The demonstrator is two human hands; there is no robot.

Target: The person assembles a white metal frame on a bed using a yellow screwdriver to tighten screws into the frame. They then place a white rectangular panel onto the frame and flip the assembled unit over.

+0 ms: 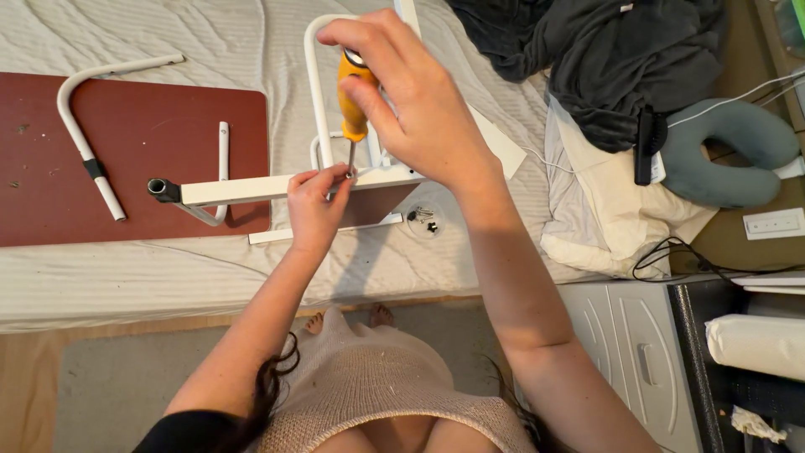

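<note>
Both hands work at a white metal tube frame lying on the bed's pale ribbed cover. Right hand has fingers curled tight round an orange-handled screwdriver, held upright, tip on the frame's bar. Left hand pinches the shaft's tip (the screw itself is hidden). A reddish-brown wooden board lies beside them.

A dark grey blanket and a grey-green neck pillow lie on the striped bed.
</note>
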